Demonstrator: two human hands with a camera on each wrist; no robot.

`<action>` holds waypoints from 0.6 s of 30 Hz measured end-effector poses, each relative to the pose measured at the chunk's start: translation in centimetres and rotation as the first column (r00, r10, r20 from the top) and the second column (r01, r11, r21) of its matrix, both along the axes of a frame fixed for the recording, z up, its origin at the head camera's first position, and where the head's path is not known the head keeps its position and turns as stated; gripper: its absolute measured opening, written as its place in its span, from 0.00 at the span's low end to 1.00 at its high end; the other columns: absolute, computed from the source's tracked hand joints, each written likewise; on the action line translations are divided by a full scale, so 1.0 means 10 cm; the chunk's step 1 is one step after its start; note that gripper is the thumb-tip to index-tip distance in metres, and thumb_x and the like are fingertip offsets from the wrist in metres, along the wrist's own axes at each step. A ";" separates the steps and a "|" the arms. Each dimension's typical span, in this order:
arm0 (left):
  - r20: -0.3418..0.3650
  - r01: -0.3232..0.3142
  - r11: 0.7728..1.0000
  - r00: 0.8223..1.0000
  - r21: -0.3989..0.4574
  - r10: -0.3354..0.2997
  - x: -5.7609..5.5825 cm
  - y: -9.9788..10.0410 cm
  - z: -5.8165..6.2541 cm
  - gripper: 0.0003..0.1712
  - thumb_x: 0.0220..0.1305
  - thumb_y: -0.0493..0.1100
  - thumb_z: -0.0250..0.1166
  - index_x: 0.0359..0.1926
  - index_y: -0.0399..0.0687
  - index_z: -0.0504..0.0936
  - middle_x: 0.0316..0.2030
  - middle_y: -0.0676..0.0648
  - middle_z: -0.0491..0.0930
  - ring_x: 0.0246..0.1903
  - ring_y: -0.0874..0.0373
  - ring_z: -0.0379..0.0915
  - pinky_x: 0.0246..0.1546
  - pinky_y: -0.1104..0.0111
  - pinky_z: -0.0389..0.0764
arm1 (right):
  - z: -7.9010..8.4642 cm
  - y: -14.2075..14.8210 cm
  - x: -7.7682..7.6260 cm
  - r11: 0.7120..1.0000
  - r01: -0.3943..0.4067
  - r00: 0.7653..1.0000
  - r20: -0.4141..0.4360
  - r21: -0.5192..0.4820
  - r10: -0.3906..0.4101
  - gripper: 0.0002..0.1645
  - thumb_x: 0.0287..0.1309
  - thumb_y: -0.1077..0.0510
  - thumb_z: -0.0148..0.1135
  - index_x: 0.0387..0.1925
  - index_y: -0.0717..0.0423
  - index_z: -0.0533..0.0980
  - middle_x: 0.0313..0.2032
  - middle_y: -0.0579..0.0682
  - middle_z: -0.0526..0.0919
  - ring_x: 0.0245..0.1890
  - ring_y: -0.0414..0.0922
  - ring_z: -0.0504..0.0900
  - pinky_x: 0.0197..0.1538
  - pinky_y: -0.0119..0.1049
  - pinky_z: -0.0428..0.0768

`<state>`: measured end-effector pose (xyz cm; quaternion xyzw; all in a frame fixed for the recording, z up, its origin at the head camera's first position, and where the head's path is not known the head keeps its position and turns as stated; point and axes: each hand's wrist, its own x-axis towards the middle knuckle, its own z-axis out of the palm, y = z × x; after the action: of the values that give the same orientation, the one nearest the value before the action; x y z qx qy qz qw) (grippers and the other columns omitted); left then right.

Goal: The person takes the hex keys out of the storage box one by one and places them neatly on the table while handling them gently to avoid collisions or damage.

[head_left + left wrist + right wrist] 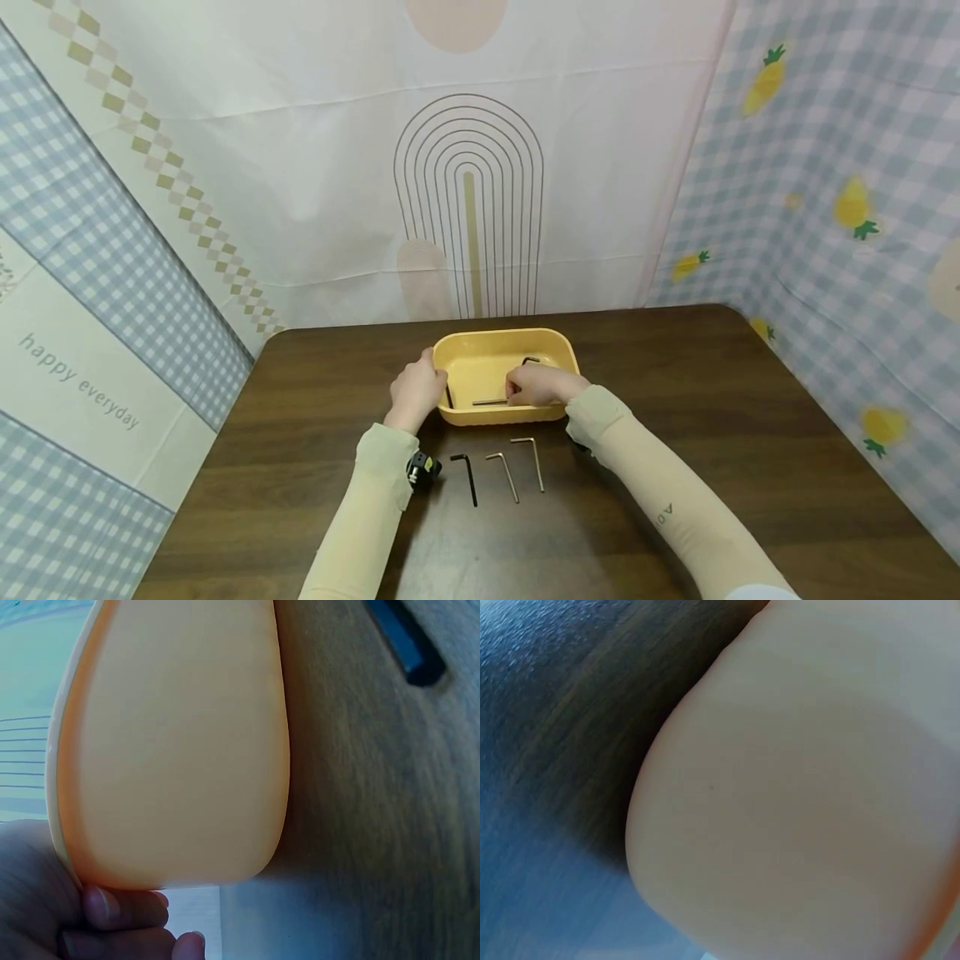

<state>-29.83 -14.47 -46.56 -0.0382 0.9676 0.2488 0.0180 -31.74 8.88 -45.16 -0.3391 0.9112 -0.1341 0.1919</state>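
Tray (476, 367) near table's (675, 358) far edge

Cloth (322, 208) hangs at twelve. The tray holds hex keys (490, 402) at one, six, eight. My left hand (416, 392) clamps its nine-o'clock end; I can't tell if my right hand (538, 384), inside at four, pinches one. Three more keys (470, 482) lie outside at six; room at three.

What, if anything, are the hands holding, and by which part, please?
The left hand grips the yellow tray by its left rim; whether the right hand pinches the silver hex key is unclear.
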 end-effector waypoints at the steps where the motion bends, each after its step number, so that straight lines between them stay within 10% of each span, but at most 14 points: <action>1: -0.003 0.000 1.000 1.000 -0.005 0.000 0.00 0.00 0.00 0.32 0.75 0.46 0.52 0.75 0.43 0.62 0.23 0.45 0.77 0.20 0.52 0.73 0.23 0.62 0.70 | 0.00 0.00 0.00 1.000 0.003 1.000 -0.003 -0.007 -0.003 0.07 0.69 0.60 0.61 0.32 0.54 0.77 0.30 0.43 0.78 0.29 0.38 0.72 0.39 0.33 0.73; 10: -0.012 0.002 1.000 1.000 -0.027 -0.003 0.00 -0.01 -0.03 0.32 0.74 0.46 0.51 0.75 0.42 0.63 0.25 0.45 0.78 0.21 0.53 0.74 0.24 0.61 0.71 | 0.00 0.02 0.02 0.998 0.003 0.997 -0.075 -0.055 -0.007 0.16 0.69 0.64 0.56 0.23 0.54 0.71 0.22 0.43 0.67 0.25 0.39 0.64 0.36 0.33 0.66; 18: -0.010 0.001 1.000 1.000 -0.023 -0.002 0.00 0.01 -0.02 0.32 0.74 0.46 0.52 0.75 0.42 0.62 0.23 0.45 0.77 0.19 0.53 0.73 0.22 0.62 0.71 | 0.01 0.05 0.04 0.996 0.024 0.990 -0.134 -0.082 -0.035 0.10 0.69 0.63 0.56 0.29 0.55 0.74 0.35 0.48 0.71 0.37 0.43 0.69 0.45 0.40 0.72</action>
<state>-29.83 -14.40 -46.74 -0.0364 0.9705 0.2378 0.0127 -31.30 9.43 -45.08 -0.3416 0.9208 -0.1500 0.1138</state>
